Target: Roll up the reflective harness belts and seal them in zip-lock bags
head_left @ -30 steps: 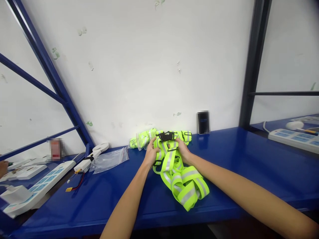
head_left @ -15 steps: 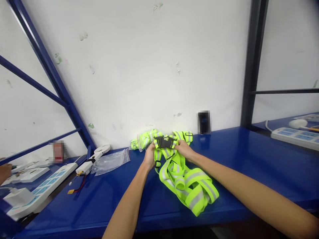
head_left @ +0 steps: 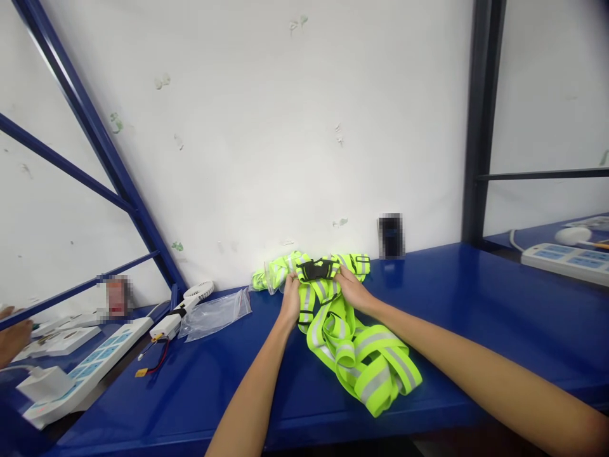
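Note:
A neon yellow-green reflective strap vest (head_left: 375,374) with silver stripes lies loosely bunched on the blue table, its upper end between my hands. My left hand (head_left: 291,301) is closed on the webbing at the left side of a black side-release buckle (head_left: 317,269). My right hand (head_left: 351,289) pinches the webbing at the buckle's right side. The fingertips of both hands are partly hidden by the straps. Behind the buckle, against the wall, lies more bunched neon webbing, part of it in a clear plastic bag (head_left: 275,274).
On the left of the blue table (head_left: 476,311) lie a clear plastic bag (head_left: 216,314), a small white fan (head_left: 198,291) and a wired connector (head_left: 155,368). A power strip (head_left: 95,368) stands farther left, near another person's hand (head_left: 14,336). A dark pixelated object (head_left: 391,236) leans on the wall.
Both hands keep their hold on the webbing beside the buckle. The buckle has tilted slightly and its black face shows more plainly. The camera view has shifted a little.

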A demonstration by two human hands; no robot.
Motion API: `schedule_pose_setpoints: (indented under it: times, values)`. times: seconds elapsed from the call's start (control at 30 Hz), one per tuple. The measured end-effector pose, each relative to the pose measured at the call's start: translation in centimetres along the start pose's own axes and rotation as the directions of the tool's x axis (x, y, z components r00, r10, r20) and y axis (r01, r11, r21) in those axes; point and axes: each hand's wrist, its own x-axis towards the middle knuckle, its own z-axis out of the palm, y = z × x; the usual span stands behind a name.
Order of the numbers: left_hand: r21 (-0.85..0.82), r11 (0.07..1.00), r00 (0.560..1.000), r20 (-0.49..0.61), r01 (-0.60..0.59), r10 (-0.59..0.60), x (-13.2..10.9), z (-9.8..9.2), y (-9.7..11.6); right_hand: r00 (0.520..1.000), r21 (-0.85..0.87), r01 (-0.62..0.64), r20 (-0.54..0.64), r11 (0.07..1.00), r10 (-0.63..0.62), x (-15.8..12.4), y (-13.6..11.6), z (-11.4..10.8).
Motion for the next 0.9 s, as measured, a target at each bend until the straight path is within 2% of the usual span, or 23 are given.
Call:
schedule_pose_setpoints:
  times: [0.1, 0.2, 0.33, 0.4, 0.5, 0.57, 0.63, 0.73, 0.8, 0.9]
  values:
    - [0.040, 0.996, 0.997, -0.009, 0.076, -0.076, -0.1, -0.2, 0.5, 0.995, -0.026, -0.015, -0.103, 1.000, 0.012, 0.3, 0.8, -0.3]
    - [-0.125, 0.976, 0.981, 0.092, 0.179, -0.169, -0.3, -0.4, 1.4, 0.977, -0.060, -0.059, -0.207, 0.996, 0.045, 0.7, 1.6, -0.6]
    - [-0.260, 0.946, 0.972, 0.184, 0.194, -0.149, -0.6, -0.3, 2.1, 0.969, -0.078, -0.057, -0.245, 0.995, 0.037, 0.7, 1.8, -0.7]
    - [-0.263, 0.947, 0.969, 0.211, 0.185, -0.130, -0.7, 0.0, 1.8, 0.969, -0.082, -0.039, -0.246, 0.996, 0.018, 0.6, 1.4, -0.5]
    - [-0.199, 0.970, 0.980, 0.167, 0.141, -0.108, -0.7, 0.3, 0.9, 0.969, 0.012, -0.031, -0.245, 0.999, 0.033, 0.3, 0.7, -0.2]
    - [-0.175, 0.976, 0.984, 0.147, 0.130, -0.105, -0.6, 0.4, 0.5, 0.965, 0.173, -0.093, -0.227, 0.981, 0.131, 0.1, 0.4, 0.0]
    - [-0.206, 0.966, 0.975, 0.187, 0.158, -0.120, -0.6, 0.5, 0.4, 0.953, 0.317, -0.176, -0.182, 0.932, 0.242, 0.0, 0.1, 0.3]
    - [-0.283, 0.928, 0.949, 0.267, 0.243, -0.167, -0.8, 0.9, 0.4, 0.940, 0.411, -0.245, -0.120, 0.878, 0.319, -0.2, -0.2, 0.7]
    - [-0.307, 0.911, 0.948, 0.248, 0.274, -0.201, -1.0, 1.3, 0.0, 0.954, 0.398, -0.237, -0.077, 0.886, 0.289, -0.2, -0.4, 0.9]
    - [-0.330, 0.909, 0.966, 0.136, 0.255, -0.222, -1.2, 1.9, -0.8, 0.989, 0.282, -0.129, -0.035, 0.951, 0.144, -0.3, -0.8, 1.2]
